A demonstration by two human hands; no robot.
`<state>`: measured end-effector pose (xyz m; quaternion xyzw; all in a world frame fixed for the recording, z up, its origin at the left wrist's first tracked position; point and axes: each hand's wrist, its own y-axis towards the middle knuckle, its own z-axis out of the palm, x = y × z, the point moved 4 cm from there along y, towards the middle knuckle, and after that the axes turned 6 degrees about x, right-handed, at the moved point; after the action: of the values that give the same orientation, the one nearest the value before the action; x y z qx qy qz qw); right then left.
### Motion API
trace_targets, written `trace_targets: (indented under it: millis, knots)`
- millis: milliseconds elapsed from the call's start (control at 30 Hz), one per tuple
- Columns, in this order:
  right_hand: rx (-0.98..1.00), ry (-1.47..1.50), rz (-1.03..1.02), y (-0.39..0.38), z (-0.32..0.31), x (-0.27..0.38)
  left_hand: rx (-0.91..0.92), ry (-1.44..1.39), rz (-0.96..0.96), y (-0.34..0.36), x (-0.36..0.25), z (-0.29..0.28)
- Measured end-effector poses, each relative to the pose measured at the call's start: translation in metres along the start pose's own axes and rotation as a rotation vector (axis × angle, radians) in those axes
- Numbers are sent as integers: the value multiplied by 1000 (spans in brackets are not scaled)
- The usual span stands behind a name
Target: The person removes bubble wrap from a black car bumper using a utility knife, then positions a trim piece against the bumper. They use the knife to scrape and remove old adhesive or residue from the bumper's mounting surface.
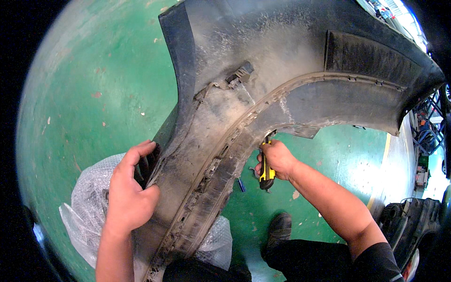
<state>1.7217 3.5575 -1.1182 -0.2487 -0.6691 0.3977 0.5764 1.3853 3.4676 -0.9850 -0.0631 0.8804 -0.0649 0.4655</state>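
Note:
A large dirty car bumper (225, 110) curves across the view with its dusty inner side up. My left hand (134, 188) grips the bumper's left edge, thumb on the near side and fingers over the rim. Closed around a yellow and black utility knife (267, 174), my right hand (278, 159) is beside the bumper's lower inner edge. The knife's front end points up at that edge, and its blade cannot be made out. A small dark sensor-like block (240, 74) sits on the bumper's inner face.
Bubble wrap (89, 202) lies under the bumper's near end on the green floor (94, 98). A blue pen-like object (241, 184) lies near my shoe (280, 228). Dark car parts (408, 225) stand at the right, beyond a yellow floor line (381, 164).

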Motion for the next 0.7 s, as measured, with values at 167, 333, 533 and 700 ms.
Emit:
trace_targets:
  millis: [167, 333, 533, 700]
  knots:
    - [71, 46, 43, -13, -5, 9, 15, 2, -59, 6, -1, 0]
    - [98, 29, 116, -23, -7, 15, 24, -75, -106, 15, 6, -2]
    - [93, -3, 148, -27, -8, 18, 36, -96, -145, 20, 3, -4]
    - [88, 7, 173, -29, -9, 17, 63, -95, -144, 22, 4, -4]
